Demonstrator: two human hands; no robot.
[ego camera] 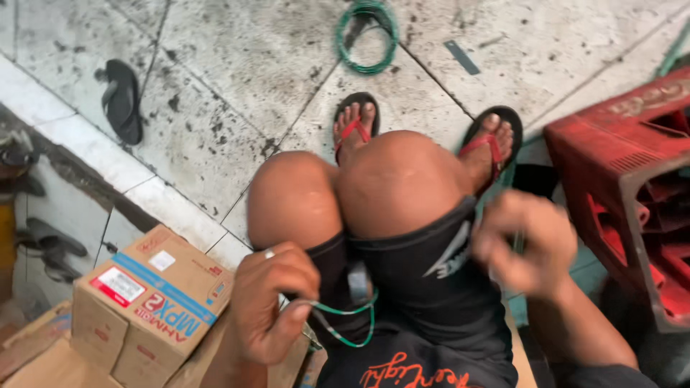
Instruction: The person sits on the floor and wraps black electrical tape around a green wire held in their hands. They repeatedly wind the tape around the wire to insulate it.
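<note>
I sit with my knees up, wearing black shorts and red-strapped sandals. My left hand (267, 302), with a ring on one finger, pinches a thin green wire (345, 316) that loops over my lap. A small dark grey part (357, 282) lies on my thigh beside that loop. My right hand (527, 243) is blurred, raised over my right thigh with the fingers curled; whether it holds anything I cannot tell.
A cardboard box (147, 298) with coloured labels stands at my left on flattened cardboard. A red plastic crate (629, 172) is at my right. On the stained tile floor lie a coil of green wire (366, 36), a dark flat strip (461, 57) and a black sandal (122, 100).
</note>
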